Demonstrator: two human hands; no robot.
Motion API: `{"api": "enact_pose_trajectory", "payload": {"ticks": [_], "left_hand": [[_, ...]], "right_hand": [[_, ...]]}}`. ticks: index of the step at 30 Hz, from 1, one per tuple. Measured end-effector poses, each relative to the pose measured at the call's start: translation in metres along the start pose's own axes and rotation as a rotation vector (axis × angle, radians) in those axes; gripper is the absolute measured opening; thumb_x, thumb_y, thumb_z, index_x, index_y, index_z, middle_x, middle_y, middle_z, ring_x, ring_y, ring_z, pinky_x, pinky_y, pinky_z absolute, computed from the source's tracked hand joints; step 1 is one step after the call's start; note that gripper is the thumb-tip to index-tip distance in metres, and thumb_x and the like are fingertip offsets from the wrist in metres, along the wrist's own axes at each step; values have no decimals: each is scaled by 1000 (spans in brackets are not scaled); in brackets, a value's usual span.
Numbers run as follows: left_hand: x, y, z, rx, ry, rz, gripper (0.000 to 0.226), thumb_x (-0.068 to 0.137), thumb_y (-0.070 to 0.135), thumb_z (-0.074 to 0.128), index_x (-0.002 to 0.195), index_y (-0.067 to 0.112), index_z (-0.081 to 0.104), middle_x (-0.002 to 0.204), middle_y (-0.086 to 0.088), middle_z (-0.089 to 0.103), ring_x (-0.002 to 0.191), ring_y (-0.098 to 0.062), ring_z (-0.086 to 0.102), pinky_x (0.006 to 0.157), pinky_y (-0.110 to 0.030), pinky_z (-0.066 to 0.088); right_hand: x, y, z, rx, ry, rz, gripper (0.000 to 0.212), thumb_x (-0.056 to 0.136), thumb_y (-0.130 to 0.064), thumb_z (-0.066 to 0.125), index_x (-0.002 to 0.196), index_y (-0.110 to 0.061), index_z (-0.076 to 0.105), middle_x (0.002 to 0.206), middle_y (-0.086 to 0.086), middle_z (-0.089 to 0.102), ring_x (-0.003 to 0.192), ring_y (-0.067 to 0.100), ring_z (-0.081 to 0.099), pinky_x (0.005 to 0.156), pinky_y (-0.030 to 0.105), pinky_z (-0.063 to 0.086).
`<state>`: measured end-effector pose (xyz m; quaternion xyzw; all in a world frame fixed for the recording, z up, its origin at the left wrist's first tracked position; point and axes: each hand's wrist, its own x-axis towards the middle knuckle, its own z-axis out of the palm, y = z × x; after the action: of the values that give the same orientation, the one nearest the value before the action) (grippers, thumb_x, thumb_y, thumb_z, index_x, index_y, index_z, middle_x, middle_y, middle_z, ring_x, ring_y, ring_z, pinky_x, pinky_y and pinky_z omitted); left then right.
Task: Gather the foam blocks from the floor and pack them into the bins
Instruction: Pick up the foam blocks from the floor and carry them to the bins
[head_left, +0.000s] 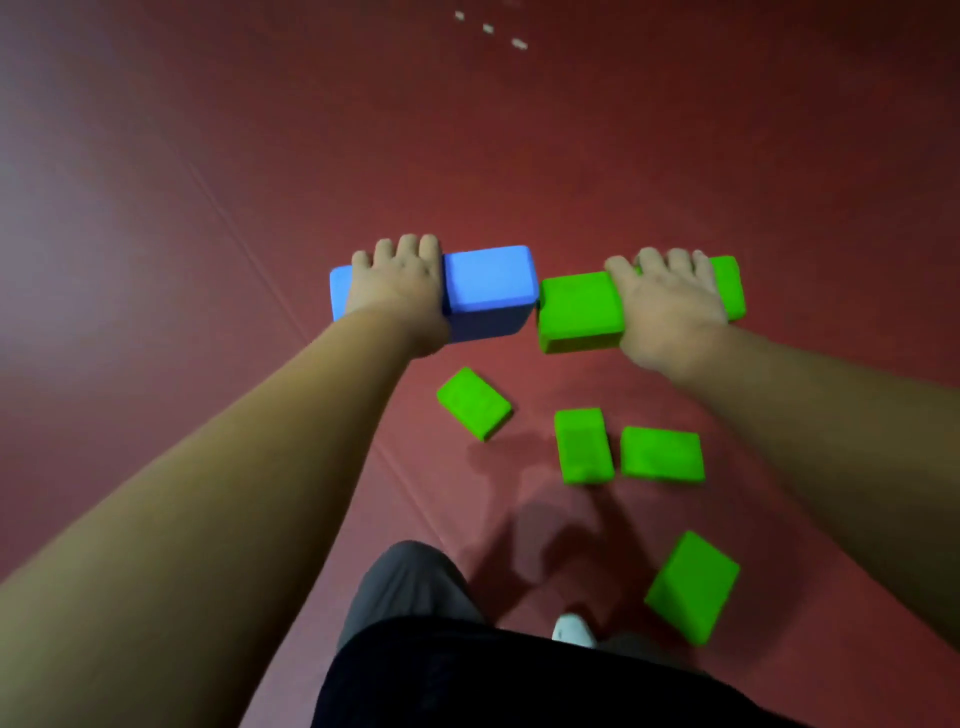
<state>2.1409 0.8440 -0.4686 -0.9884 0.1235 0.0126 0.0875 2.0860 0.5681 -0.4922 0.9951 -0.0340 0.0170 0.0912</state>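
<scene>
The blue foam block is gripped from above by the left hand, and the held green block by the right hand, their ends almost touching, apparently lifted off the floor. Risk: a one-handed top grip on wide foam could slip if the blocks knock together. Left on the floor: a far-left green block, a middle green block just beside its neighbour block, and a nearest green block close to the shoe, which could be trodden on. No bins are in view.
</scene>
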Motion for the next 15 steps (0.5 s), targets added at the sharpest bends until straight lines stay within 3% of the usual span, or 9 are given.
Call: {"api": "enact_pose_trajectory", "payload": {"ticks": [7,15], "left_hand": [[8,-58,-84,-109,75,92,80,74,29,72,142,26,30,133,-9,45,121,-39,45,98,-55,41],[10,-89,-86,-291,30,273,64,73,29,78,120,16,35,127,-9,47,119,-39,48,84,-48,43]], "right_hand": [[3,-24,-113,13,52,48,77,70,-26,74,139,-33,39,128,3,52,124,37,48,116,58,30],[-41,-79,-151,73,-32,282,68,72,-28,68,134,-30,41,128,4,51,122,34,49,102,52,40]]}}
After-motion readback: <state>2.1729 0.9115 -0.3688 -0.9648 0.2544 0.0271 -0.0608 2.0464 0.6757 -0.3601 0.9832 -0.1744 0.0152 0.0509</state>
